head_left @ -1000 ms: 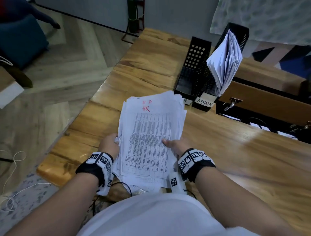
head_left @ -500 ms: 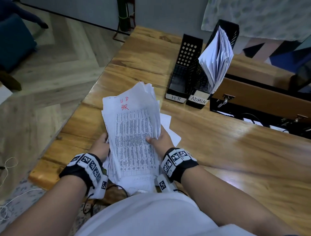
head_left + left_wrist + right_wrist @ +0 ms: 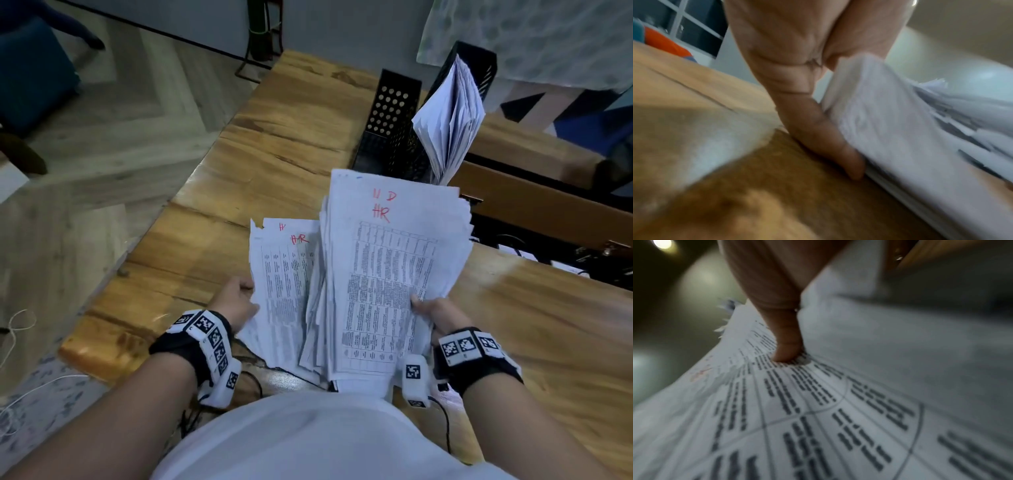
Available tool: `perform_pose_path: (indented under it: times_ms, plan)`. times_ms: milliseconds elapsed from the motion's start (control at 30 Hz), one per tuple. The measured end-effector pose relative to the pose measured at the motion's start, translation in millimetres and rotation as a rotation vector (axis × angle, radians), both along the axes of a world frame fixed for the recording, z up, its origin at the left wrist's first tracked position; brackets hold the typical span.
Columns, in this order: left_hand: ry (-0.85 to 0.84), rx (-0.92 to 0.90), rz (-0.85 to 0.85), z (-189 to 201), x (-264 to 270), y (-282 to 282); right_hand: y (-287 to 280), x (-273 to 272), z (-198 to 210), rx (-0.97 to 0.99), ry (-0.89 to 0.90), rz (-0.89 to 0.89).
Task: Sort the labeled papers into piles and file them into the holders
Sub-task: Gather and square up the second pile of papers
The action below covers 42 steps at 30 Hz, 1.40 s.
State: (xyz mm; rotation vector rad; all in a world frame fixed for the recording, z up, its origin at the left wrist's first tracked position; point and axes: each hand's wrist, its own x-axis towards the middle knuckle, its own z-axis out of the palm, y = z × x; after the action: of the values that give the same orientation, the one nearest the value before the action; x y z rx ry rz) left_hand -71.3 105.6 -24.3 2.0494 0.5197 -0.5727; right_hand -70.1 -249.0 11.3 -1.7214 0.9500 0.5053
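Observation:
My right hand (image 3: pixel 424 306) grips a thick stack of printed sheets (image 3: pixel 390 270) marked "HR" in red, raised above the table in front of the holders. In the right wrist view its thumb (image 3: pixel 786 344) presses down on the top sheet (image 3: pixel 818 418). My left hand (image 3: pixel 244 298) holds the left edge of a thinner HR pile (image 3: pixel 282 274) lying on the wooden table (image 3: pixel 274 137). The left wrist view shows the thumb (image 3: pixel 824 133) against that pile's edge (image 3: pixel 900 138). Two black holders stand behind: the left one (image 3: pixel 394 113) looks empty, the right one (image 3: pixel 479 68) holds papers (image 3: pixel 452 116).
The raised stack hides the holders' labels. A dark wooden unit with latches (image 3: pixel 548 212) sits to the right behind the table. Cables (image 3: pixel 20 329) lie on the floor at the left. The table's left edge runs close to my left hand.
The single stack has split: my right hand lifted the thicker part up and right toward the holders, while a thinner HR pile stays at my left hand.

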Motion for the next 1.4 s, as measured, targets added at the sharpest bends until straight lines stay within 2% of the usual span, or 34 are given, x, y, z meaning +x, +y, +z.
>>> perform_pose_path:
  times_ms: [133, 267, 333, 400, 533, 667, 800, 867, 1000, 1133, 1233, 1300, 1400]
  plan:
    - [0.036, -0.02, -0.128, -0.2, -6.5, -11.3, 7.7, 5.6, 8.2, 0.117, -0.033, 0.038]
    - [-0.005, 0.002, -0.138, 1.6, -8.5, -18.5, 54.4, 27.2, 21.7, -0.244, 0.1, 0.297]
    - [-0.021, -0.009, -0.148, 0.7, -10.2, -21.8, 76.4, 32.0, 17.1, -0.347, 0.075, 0.39]
    - [-0.026, -0.03, -0.155, -0.5, -12.4, -24.4, 94.1, 31.9, 5.5, -0.347, 0.016, 0.349]
    - [-0.05, -0.057, -0.188, -1.5, -13.4, -23.4, 109.0, 33.0, -12.5, -0.358, -0.077, 0.391]
    - [-0.055, 0.023, -0.203, -3.7, -14.3, -23.5, 113.7, 25.2, -15.5, -0.254, -0.162, 0.354]
    - [-0.04, 0.089, -0.159, -5.5, -14.2, -27.6, 112.0, 18.7, -13.1, -0.202, -0.213, 0.452]
    - [-0.039, 0.093, -0.14, -4.2, -13.4, -29.9, 105.5, 16.0, -10.4, -0.119, -0.254, 0.378]
    - [-0.05, -0.007, -0.057, -4.1, -13.7, -25.8, 79.0, 4.6, 3.7, 0.147, -0.276, 0.038]
    - [-0.032, -0.048, 0.034, -7.0, -12.3, -14.0, 34.5, -2.5, 10.3, 0.333, -0.384, -0.14]
    - [-0.026, -0.061, 0.027, -2.2, -10.3, -15.2, 10.0, -0.2, 14.8, 0.377, -0.429, -0.199]
    - [-0.003, -0.052, -0.015, 0.8, -10.2, -20.6, 0.5, 5.0, 17.0, 0.349, -0.39, -0.172]
    - [0.058, -0.092, 0.009, -1.1, -9.7, -26.9, 8.5, 17.0, 19.8, 0.443, -0.394, -0.099]
